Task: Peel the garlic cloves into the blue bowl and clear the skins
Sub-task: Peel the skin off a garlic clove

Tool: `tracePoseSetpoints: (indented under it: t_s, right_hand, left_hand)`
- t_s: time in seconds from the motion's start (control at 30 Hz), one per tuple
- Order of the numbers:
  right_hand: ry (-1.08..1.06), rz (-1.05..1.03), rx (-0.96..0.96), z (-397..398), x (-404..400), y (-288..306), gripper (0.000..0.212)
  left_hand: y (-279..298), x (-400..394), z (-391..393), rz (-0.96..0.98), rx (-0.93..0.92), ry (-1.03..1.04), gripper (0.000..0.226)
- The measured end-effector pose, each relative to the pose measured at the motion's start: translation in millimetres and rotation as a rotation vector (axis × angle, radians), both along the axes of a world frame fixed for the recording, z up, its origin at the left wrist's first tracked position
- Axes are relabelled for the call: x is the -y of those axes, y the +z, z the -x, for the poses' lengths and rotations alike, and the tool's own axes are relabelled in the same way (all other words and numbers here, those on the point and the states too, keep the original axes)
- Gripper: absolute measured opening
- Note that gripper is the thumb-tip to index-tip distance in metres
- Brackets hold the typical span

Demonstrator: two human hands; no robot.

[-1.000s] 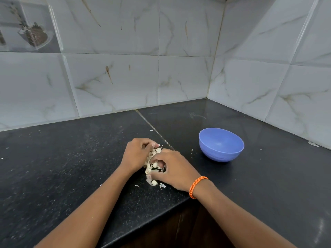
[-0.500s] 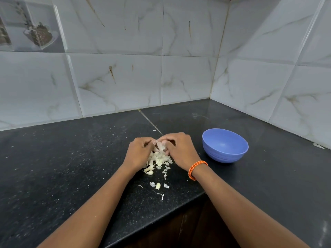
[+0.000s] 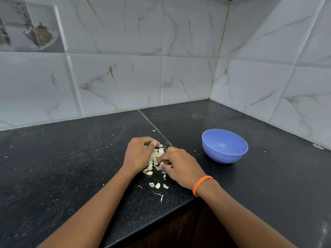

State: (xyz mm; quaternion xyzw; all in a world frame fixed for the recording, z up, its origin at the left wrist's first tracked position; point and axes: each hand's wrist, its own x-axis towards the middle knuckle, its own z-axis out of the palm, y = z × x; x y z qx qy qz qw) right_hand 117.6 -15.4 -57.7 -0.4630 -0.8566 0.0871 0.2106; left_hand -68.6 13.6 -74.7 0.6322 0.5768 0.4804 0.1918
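Note:
A small heap of pale garlic cloves and papery skins (image 3: 156, 156) lies on the black counter between my two hands. My left hand (image 3: 137, 154) sits at the heap's left side with its fingers curled over the top of it. My right hand (image 3: 180, 167), with an orange band at the wrist, is low on the heap's right side, fingertips curled into the pieces. What each hand holds is hidden by the fingers. A loose clove (image 3: 157, 185) and skin scraps (image 3: 151, 184) lie nearer the counter's front edge. The blue bowl (image 3: 224, 146) stands to the right and looks empty.
The black stone counter (image 3: 71, 167) fills an inside corner of tiled walls (image 3: 179, 77). Its front edge (image 3: 161, 217) runs diagonally just below my forearms. Small white flecks are scattered over the left side, and one scrap (image 3: 318, 146) lies by the right wall.
My right hand has dropped from the top of the heap down to its right side. My left hand has stayed at the heap's left.

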Motion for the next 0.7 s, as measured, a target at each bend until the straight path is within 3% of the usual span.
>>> tracePoseSetpoints:
  t_s: [0.2, 0.43, 0.6, 0.7]
  right_hand:
    - [-0.006, -0.023, 0.004, 1, -4, 1, 0.013]
    - [-0.018, 0.146, -0.646, -21, -18, 1, 0.014]
    - [0.010, 0.199, -0.799, -29, -20, -8, 0.012]
    - [0.016, 0.206, -0.848, -28, -18, -7, 0.015]
  left_hand:
    - [2, 1, -2, -0.009, 0.013, 0.001, 0.025]
    - [11, 8, -3, -0.133, 0.068, -0.153, 0.015]
    - [7, 10, -12, -0.032, -0.025, -0.218, 0.004]
    - [5, 9, -14, -0.005, -0.039, -0.220, 0.009]
